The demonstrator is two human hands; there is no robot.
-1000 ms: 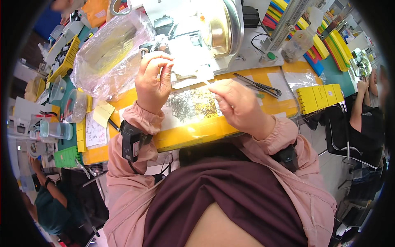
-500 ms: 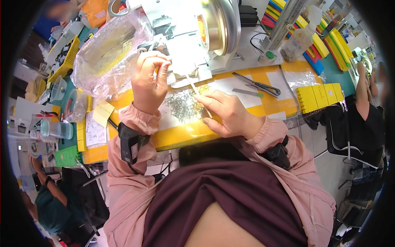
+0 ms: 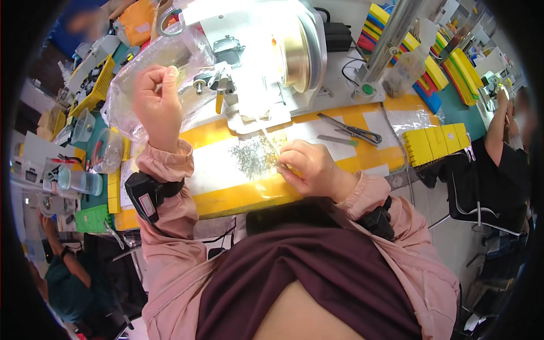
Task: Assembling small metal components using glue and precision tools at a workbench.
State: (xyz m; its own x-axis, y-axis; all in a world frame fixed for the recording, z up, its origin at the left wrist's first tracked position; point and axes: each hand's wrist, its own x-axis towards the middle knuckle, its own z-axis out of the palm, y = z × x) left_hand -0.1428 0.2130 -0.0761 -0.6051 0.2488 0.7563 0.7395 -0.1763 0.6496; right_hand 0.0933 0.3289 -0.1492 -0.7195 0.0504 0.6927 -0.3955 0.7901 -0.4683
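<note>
My right hand (image 3: 310, 169) is closed in a pinch at the near side of a white paper, round a thin pale stick (image 3: 268, 136). The stick slants up from the fingers toward the white machine's (image 3: 258, 122) front plate. Beside it lies a loose heap of tiny dark thin wire-like pieces (image 3: 249, 157) on the paper. Raised over the clear plastic bag (image 3: 122, 93), left of the machine, my left hand (image 3: 157, 102) has its thumb and fingers pressed together. Whatever lies between them is too small to tell. A metallic reel (image 3: 294, 51) sits on the machine.
A box cutter (image 3: 362, 132) and a flat grey strip (image 3: 337, 139) lie right of the paper. Yellow blocks (image 3: 436, 141) stand at the right edge, a green button (image 3: 368, 89) behind. Clear tubs (image 3: 107, 150) are on the left. Other people sit at both sides.
My left hand has moved left, away from the machine's front, still pinched. My right hand has shifted slightly nearer with the stick, its fingers more curled.
</note>
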